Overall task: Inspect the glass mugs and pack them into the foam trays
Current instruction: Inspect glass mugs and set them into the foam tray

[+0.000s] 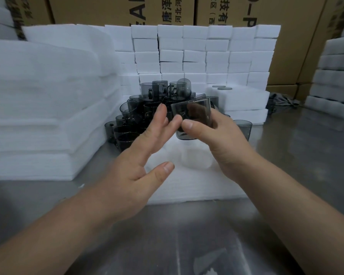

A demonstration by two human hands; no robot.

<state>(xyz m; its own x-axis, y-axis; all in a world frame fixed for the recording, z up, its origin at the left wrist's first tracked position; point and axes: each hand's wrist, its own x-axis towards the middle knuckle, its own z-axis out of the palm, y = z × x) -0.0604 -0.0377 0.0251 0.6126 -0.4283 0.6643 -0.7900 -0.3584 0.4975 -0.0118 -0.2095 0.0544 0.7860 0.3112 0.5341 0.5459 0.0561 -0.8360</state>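
My right hand [218, 139] grips a smoky grey glass mug [195, 114], tilted, with the thumb across its front wall. My left hand [145, 155] is spread with straight fingers just left of the mug, fingertips at or near its side. Under both hands lies a white foam tray [187, 181] with round pockets on the steel table. Behind the hands, a heap of grey glass mugs [147, 112] is piled up. One more mug [244, 128] stands to the right of the held one.
Tall stacks of white foam sheets [44, 108] stand at the left. A wall of foam blocks [203, 54] rises behind the mugs, with cardboard boxes [246, 10] above. More foam trays [244, 100] sit at the back right, and foam stacks [334, 76] at the far right.
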